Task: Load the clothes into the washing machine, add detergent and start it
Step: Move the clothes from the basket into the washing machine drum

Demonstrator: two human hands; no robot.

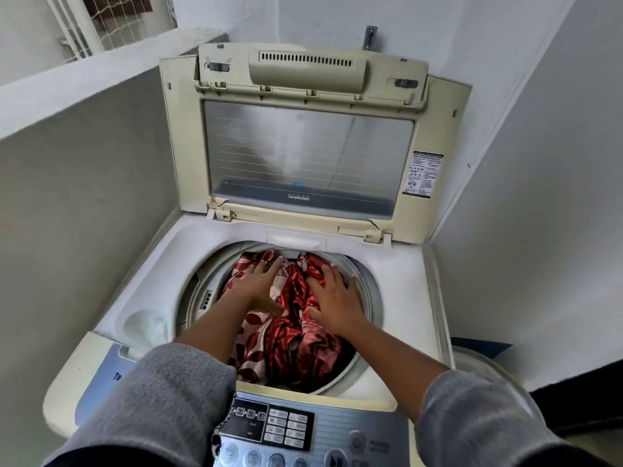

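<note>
Grey fleecy sleeves (161, 399) frame the bottom edge. Between them sits the control panel (303, 429), a silvery ribbed strip with a dark block of small square buttons and a blurred row of round ones.

At far left a matt grey wall (67, 197) rises to a white ledge, with a meshed window (114, 18) above it. The washing machine (404, 281), a smooth cream-white plastic top-loader, fills the corner, and a shallow round recess (146, 326) dents its top on the left.

The left hand (261, 286) lies flat, fingers straight and spread, pressing on the clothes (290, 338) — glossy satin-like fabric in red and pale pink with a leaf-like print. The fabric is crumpled inside the round drum (369, 298) and reaches nearly to its rim. The right hand (333, 299) rests just beside the left, equally wide and palm down on the same fabric. Neither hand grips anything.

Behind them the hinged lid (438, 146) stands upright — a yellowed plastic frame round a cloudy rectangular pane, with a slotted vent bar across the top. A black-and-white sticker (423, 175) sits on the frame's right side. At far right the curved rim of a translucent tub (488, 365) shows beside the machine.
</note>
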